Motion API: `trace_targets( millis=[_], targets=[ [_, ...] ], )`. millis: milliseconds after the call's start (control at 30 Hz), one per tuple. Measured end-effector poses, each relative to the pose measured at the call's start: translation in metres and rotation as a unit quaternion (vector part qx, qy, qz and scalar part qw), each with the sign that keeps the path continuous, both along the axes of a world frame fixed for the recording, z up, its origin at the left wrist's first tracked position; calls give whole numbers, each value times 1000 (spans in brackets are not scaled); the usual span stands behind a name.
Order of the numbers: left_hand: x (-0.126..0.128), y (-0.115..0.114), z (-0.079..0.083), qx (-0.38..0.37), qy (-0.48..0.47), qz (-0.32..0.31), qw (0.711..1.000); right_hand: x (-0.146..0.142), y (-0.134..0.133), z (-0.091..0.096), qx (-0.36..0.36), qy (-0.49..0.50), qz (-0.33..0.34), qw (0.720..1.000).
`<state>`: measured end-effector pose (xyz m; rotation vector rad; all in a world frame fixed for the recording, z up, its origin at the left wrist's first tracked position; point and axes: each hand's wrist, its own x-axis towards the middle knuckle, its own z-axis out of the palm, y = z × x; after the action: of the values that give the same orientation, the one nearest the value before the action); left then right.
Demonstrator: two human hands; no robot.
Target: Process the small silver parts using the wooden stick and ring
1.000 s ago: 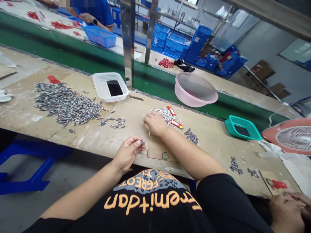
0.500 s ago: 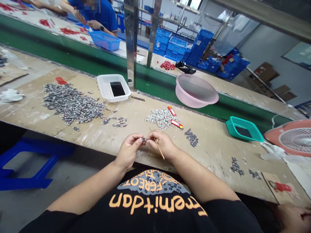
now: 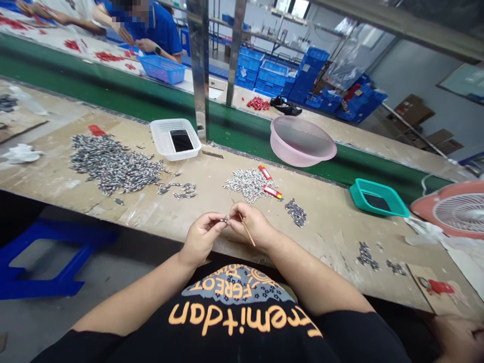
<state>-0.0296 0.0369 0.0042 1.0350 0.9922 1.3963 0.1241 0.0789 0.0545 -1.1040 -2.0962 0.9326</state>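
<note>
In the head view, my left hand (image 3: 204, 236) pinches a small dark part (image 3: 224, 220) between thumb and fingertips, above the table's near edge. My right hand (image 3: 257, 226) is closed round a thin wooden stick (image 3: 247, 231), and its fingertips meet the same small part. The part's details are too small to make out. Beyond my hands lies a heap of small white-and-dark pieces (image 3: 245, 184), with two red-and-yellow packets (image 3: 272, 191) on and beside it. A little pile of dark parts (image 3: 296, 213) is to the right of my right hand.
A large pile of grey parts (image 3: 113, 164) covers the left. Behind stand a white basket (image 3: 157, 138) holding a phone, a pink basin (image 3: 298, 151), and a green tray (image 3: 361, 201). A pink fan (image 3: 449, 212) is at right. Co-workers sit across the green belt (image 3: 242, 126).
My left hand's fingers have shifted slightly on the small part, which shows less now. The stick stays in my right hand. The camera view has moved a little.
</note>
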Motion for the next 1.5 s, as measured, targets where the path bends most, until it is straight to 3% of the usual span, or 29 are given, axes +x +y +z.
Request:
trace_targets(
  millis=[233,367,533,600,667,733,833,900,1000,1100,1300,1500],
  targets=[
    [4,0,4,-39,-110,-8,993,5,-5,11,-41,46,7,998],
    [4,0,11,-57,-134,5,989,27,-5,9,-24,99,-44,994],
    [-6,5,9,-70,-113,18,991,98,5,-15,29,88,-191,977],
    [-22,13,3,-62,-55,40,996,137,7,-26,62,51,-281,956],
    [-45,28,-3,-41,70,46,996,172,7,-34,99,-43,-340,934],
    [-73,47,-7,-2,267,54,962,194,6,-39,119,-131,-342,923],
    [-108,74,-10,75,535,93,836,199,4,-43,120,-183,-302,928],
    [-119,87,-10,128,614,103,772,190,6,-43,112,-258,-275,919],
    [-115,92,-10,192,636,137,735,174,16,-41,94,-371,-249,890],
    [-98,83,-7,229,615,129,743,163,32,-38,90,-392,-249,881],
    [-72,59,2,251,553,80,790,149,62,-35,85,-407,-246,876],
    [-31,36,13,224,421,-15,879,143,56,-24,93,-351,-244,899]
  ],
)
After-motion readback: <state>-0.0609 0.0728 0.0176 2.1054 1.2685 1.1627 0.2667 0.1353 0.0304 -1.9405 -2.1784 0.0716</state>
